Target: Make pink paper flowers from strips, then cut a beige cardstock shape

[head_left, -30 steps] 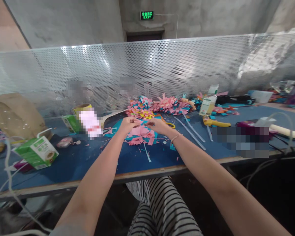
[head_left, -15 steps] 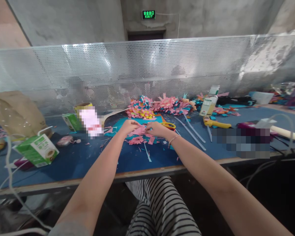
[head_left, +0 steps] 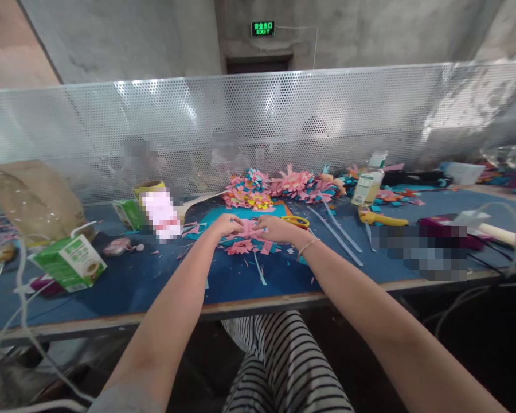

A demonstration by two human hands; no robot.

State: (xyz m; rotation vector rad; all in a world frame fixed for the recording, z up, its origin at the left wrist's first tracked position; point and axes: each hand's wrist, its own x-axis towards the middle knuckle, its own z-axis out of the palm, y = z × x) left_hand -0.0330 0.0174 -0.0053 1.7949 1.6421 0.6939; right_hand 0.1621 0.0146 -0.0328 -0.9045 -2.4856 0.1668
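Observation:
In front of me, a piece of pink cut paper [head_left: 248, 228] lies between my two hands, low over the table. My left hand [head_left: 227, 226] pinches its left side with bent fingers. The right side is in the closed fingertips of my right hand [head_left: 274, 229]; a thin band circles that wrist. Below them, more pink fringed paper [head_left: 239, 247] rests on the table. A turquoise sheet [head_left: 211, 213] sits under and behind the hands. Yellow-handled scissors [head_left: 296, 221] lie just beyond my right hand, their blades partly hidden.
Pink, blue and yellow paper flowers [head_left: 249, 192] are heaped at the back. To the right are clear glue sticks [head_left: 337, 235], a yellow glue gun [head_left: 384, 219] and a bottle [head_left: 367, 186]. A green carton [head_left: 71, 263] and a lit phone [head_left: 161, 215] stand left. A perforated metal screen [head_left: 249, 115] borders the table.
My left hand's fingers have spread a little over the pink paper, and the paper between the hands looks flatter and wider. The whole view has shifted slightly.

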